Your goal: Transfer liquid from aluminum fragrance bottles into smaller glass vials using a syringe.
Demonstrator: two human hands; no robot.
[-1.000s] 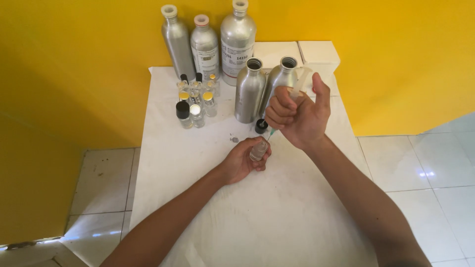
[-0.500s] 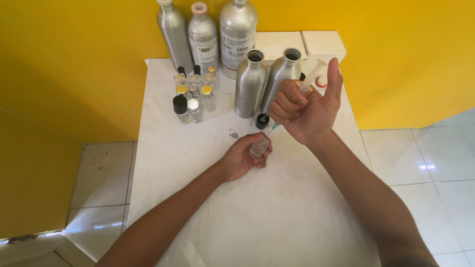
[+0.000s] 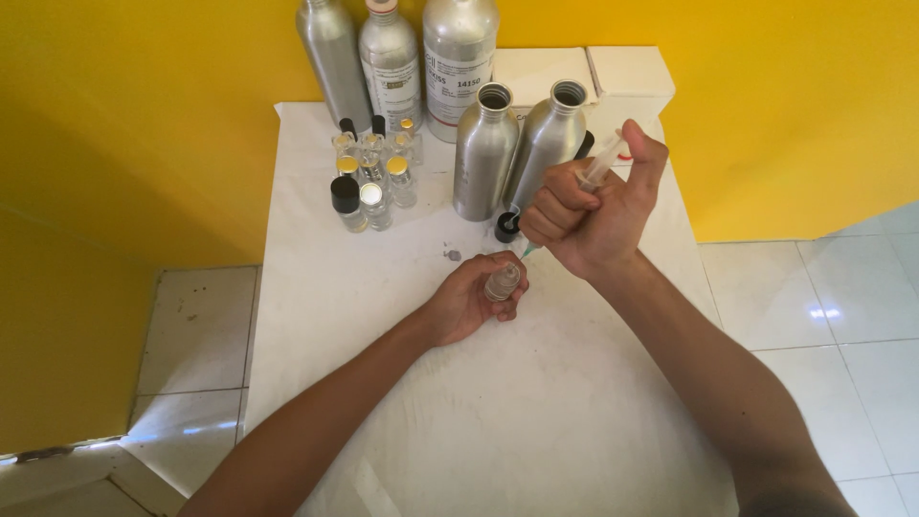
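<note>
White bench (image 3: 402, 402) against yellow wall. Left hand (image 3: 466, 304) grips a small clear glass vial (image 3: 502, 281), upright on the bench. Right hand (image 3: 593, 211) fists a clear syringe (image 3: 605, 163), tilted, tip just above the vial mouth. Two open aluminium bottles (image 3: 512, 148) stand behind.

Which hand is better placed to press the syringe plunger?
Right. The right hand grips the syringe, thumb at its plunger end; the left hand holds the small glass bottle.

left hand (image 3: 466, 304) holding vial (image 3: 502, 281), right hand (image 3: 586, 211) gripping syringe (image 3: 601, 165)
</note>
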